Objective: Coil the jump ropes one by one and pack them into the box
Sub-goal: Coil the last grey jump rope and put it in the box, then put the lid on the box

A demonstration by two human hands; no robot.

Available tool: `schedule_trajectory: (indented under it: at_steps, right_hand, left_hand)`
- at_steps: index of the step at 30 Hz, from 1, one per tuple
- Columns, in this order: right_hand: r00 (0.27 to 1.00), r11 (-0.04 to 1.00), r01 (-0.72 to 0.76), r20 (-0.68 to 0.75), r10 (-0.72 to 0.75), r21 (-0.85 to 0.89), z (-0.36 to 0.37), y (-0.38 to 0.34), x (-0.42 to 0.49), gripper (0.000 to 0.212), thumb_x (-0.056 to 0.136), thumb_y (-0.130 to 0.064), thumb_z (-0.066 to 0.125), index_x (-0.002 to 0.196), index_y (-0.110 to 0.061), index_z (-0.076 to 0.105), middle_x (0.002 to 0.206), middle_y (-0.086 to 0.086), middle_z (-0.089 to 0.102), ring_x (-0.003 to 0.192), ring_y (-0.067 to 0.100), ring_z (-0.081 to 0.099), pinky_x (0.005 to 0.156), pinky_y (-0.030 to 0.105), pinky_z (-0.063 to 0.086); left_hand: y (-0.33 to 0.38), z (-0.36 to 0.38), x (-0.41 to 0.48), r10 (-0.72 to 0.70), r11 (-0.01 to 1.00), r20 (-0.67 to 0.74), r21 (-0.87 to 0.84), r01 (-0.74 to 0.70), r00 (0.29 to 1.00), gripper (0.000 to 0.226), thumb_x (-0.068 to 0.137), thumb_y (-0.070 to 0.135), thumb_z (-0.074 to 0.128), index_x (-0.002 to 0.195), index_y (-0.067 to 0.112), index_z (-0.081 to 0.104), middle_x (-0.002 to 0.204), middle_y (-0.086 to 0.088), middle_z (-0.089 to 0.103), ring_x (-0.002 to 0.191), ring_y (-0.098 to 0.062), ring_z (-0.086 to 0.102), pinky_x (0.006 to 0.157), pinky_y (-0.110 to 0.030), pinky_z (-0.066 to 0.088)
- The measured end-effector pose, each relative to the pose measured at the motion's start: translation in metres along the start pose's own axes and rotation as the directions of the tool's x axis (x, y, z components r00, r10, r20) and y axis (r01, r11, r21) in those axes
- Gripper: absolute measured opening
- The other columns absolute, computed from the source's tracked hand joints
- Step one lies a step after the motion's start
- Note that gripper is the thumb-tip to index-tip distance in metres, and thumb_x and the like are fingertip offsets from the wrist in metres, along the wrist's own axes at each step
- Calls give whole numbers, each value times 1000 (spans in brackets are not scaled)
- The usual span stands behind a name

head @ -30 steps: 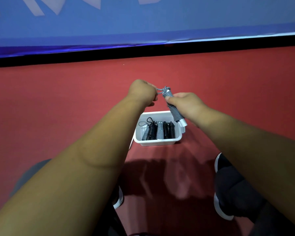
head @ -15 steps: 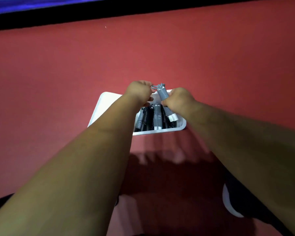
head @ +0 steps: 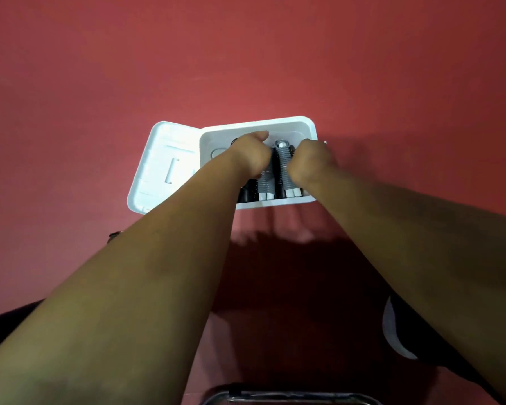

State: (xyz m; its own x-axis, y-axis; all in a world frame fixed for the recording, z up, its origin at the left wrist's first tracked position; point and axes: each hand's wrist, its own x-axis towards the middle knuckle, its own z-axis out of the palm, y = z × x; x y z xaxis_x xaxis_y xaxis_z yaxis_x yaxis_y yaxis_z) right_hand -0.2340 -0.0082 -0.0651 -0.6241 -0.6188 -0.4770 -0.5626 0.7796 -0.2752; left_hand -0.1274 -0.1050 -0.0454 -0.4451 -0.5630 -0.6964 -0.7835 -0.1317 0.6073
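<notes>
Two hands in box (head: 289, 127) | step: seating grey rope (head: 284, 168) | right hand (head: 310, 162) grip clamped on it; left hand (head: 250, 154) grip: cannot tell | next: let go cleanly

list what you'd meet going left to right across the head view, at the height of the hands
white lid → left hand → grey coiled jump rope → right hand

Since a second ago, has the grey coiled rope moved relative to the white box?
Yes. The grey coiled rope dropped from above the far rim of the white box to inside it.
</notes>
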Motion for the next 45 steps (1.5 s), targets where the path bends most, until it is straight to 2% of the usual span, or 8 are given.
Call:
schedule_trajectory:
  at_steps: [6,17,20,24,29,38,42,45]
  right_hand:
    - [1000,998,6,30,-8,67,-5,1,-5,22,101,-13,54,112,-5,71,115,18,74,107,37,67,74,29,41]
    - [976,911,0,197,-90,413,-5,-74,-53,18,97,-16,54,106,-9,69,95,13,77,90,36,76,85,50,65]
    - [936,824,-80,327,-132,561,9,-103,-68,14,105,-13,52,114,-15,63,90,8,76,74,24,73,69,40,63]
    - [880,807,-125,440,-178,577,38,-126,-83,22,107,-10,47,90,-18,57,82,11,68,62,23,61,57,31,47]
    - [882,864,-105,448,-148,492,92,-135,-98,16,105,-15,52,99,-15,67,87,9,78,65,22,72,68,37,62]
    - [893,950,16,424,-154,311,132,-122,-99,29,97,-19,48,110,-19,75,113,11,76,106,34,73,96,51,60]
    - [872,956,14,464,-156,294,134,-120,-96,27,93,-14,47,105,-14,71,105,13,77,95,35,77,88,54,64]
    - [868,956,-32,483,-119,293,134,-119,-96,27,92,-13,47,101,-15,73,99,12,78,88,34,79,83,53,66]
  left_hand:
    - [3,-13,-21,-10,980,-58,-201,-2,998,25,102,5,44,116,15,62,107,-5,75,86,-22,73,77,-36,61]
    - [-69,-80,-63,-117,933,-247,-360,21,962,24,100,4,46,114,8,65,107,-10,75,81,-23,69,77,-38,59]
    - [-95,-88,-70,-158,933,-270,-356,54,950,18,101,5,47,108,9,63,98,-8,72,75,-21,66,69,-33,54]
    - [-142,-93,-67,-181,980,-321,-133,145,929,20,95,4,50,103,6,69,100,-11,75,89,-32,72,82,-40,61]
    - [-178,-88,-77,-130,929,-258,305,208,957,44,97,1,53,135,18,68,141,-4,64,130,-26,59,109,-33,47]
    - [-216,-74,-59,-201,779,-113,584,228,973,42,84,17,55,125,15,68,132,-9,63,117,-37,62,98,-43,54]
    - [-238,-68,-38,-260,721,-71,649,242,963,75,62,20,46,134,25,64,146,-2,57,125,-35,58,102,-45,53]
    - [-231,-67,-46,-244,715,-73,660,230,967,60,75,11,52,133,20,61,144,-6,56,127,-36,55,100,-45,51]
